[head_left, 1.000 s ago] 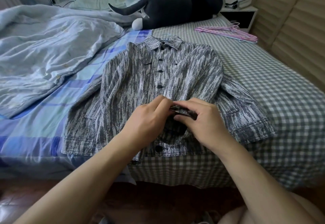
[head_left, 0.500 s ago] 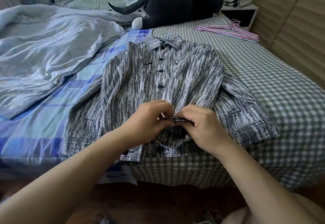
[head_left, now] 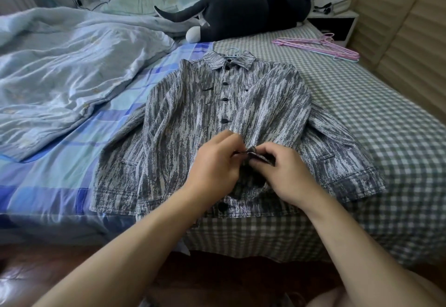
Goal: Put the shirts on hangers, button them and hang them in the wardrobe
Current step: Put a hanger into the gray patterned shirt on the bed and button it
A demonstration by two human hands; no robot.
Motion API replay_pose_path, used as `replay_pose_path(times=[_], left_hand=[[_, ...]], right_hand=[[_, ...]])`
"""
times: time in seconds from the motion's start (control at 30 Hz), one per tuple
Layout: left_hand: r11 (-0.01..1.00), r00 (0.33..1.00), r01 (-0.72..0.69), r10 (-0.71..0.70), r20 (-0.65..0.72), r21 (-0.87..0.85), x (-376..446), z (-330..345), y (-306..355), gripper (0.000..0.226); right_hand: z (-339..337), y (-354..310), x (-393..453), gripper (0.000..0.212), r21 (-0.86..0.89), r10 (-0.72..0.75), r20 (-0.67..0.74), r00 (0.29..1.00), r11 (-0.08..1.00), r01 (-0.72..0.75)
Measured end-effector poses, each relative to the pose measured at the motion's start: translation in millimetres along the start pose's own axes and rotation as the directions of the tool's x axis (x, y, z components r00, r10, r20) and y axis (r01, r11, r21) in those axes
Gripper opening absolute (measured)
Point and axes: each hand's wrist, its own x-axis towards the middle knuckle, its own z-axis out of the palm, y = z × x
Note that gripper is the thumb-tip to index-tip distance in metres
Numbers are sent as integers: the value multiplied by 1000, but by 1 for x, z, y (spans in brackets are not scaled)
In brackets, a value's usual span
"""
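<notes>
Your left hand [head_left: 214, 162] and right hand [head_left: 282, 174] both pinch the front placket of the grey streaked shirt [head_left: 193, 123], which lies flat on the bed [head_left: 362, 104]; the button between your fingers seems hidden.

The hands [head_left: 251, 169] hide the shirt [head_left: 193, 118] button they work on

We see a grey-and-white streaked denim-like cloth shirt [head_left: 241, 104], coarse and matt, with glossy dark buttons [head_left: 225, 120]. Beneath it we find a matt checked cotton bedsheet [head_left: 362, 113], a soft crinkled pale-blue quilt [head_left: 67, 70], thin smooth pink hangers [head_left: 318, 46], and a polished dark wooden floor [head_left: 36, 270].
</notes>
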Motion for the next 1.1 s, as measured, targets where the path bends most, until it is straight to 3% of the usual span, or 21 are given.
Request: replay_pose_path(times=[0.07, 0.23, 0.37, 0.47, 0.5, 0.57, 0.63, 0.7, 0.77, 0.83, 0.87, 0.93, 1.0, 1.03, 1.1], left_hand=[[998, 999, 4, -1, -51, 65, -10, 10, 0, 6], [1000, 1000, -10, 10, -29, -3, -31, 18, -5, 14], [962, 976, -189, 207, -74, 195, -50, 4, 4, 11], [938, 988, -152, 149, 33, 311, -59, 5, -2, 23], [913, 985, -130, 75, 156, 386, -61, 7, -6, 34], [823, 901, -201, -58, 431, 531, -66, 8, -10, 55], [841, 835, -198, -124, 536, 503, -68, 1, -8, 66], [904, 904, 9, -190, 382, 427, -71, -19, -1, 67], [848, 947, 249, -314, 63, 468, -76, -49, -1, 64], [708, 828, 517, -556, -72, 481, -83, -79, -16, 63], [663, 747, 616, -663, -48, 426, -84, -88, -23, 66], [678, 698, 672, -714, 50, 298, -78, -95, -27, 65], [730, 735, 619, -668, 112, 290, -69, -97, -19, 67], [731, 744, 575, -654, 137, 367, -65, -101, -16, 67], [658, 718, 475, -674, 174, 584, -57, -127, -15, 61]], right_hand=[[5, 1, -2, 17, -71, -17, -39, 999, 997, 14], [15, 5, -18, 19, -90, -98, -195, 976, 993, 81], [11, 1, -38, 24, -225, -354, -142, 924, 921, 318], [9, 6, -47, 13, -329, -481, -134, 866, 846, 419], [7, 12, -49, 18, -362, -442, -95, 892, 850, 383], [0, 26, -49, 42, -439, -247, 55, 968, 864, 245], [-2, 34, -52, 51, -420, -110, 62, 992, 899, 126], [-3, 34, -55, 41, -380, -121, -149, 981, 923, 56], [-6, 29, -60, 26, -434, -125, -418, 900, 898, -77], [-11, 26, -59, 37, -407, 71, -535, 842, 851, -331], [-13, 22, -55, 51, -367, 225, -505, 833, 818, -444], [-14, 8, -41, 69, -331, 404, -388, 828, 778, -535], [-10, -4, -25, 67, -371, 359, -291, 887, 812, -450], [-10, -4, -21, 65, -448, 314, -230, 921, 806, -387], [-28, -12, -23, 64, -589, 330, -198, 923, 712, -381]])
